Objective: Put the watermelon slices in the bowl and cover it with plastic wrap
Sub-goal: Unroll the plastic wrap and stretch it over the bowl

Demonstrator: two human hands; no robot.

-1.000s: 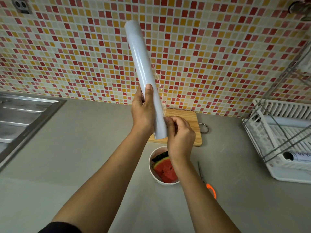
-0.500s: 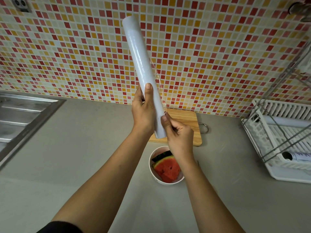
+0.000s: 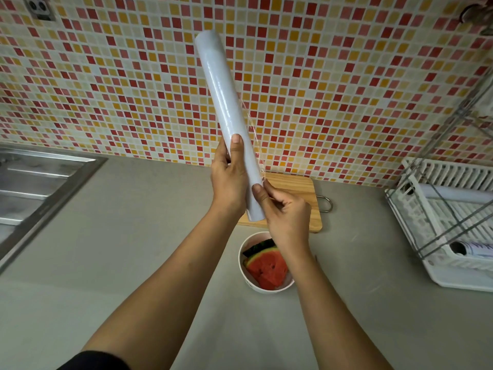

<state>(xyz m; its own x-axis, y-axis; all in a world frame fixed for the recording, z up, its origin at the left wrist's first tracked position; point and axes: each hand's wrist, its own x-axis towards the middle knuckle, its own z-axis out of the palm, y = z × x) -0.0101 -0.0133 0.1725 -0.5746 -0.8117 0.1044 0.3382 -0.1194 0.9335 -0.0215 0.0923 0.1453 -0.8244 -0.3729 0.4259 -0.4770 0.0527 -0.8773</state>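
We hold the plastic wrap roll point(image 3: 224, 102) up at frame ctr, tilted, top end leaning to the upper left against the mosaic tile wall point(image 3: 106, 76). Our left hand point(image 3: 229, 180) grips its lower part, fingers curled behind, thumb laid straight along the front. Our right hand point(image 3: 285, 212) sits just right of the roll's bottom end, fingers curled, thumb and fingertips pinching the loose film edge point(image 3: 253, 134) w/ a thin strip lifted off the roll. Below the hands, lower ctr, the white bowl point(image 3: 246, 279) stands on the grey counter point(image 3: 133, 222) w/ the watermelon slices point(image 3: 266, 268) inside, uncovered. Wooden cutting board point(image 3: 298, 188) lies behind the bowl; sink point(image 3: 32, 182) at left, white dish rack point(image 3: 437, 236) at right.
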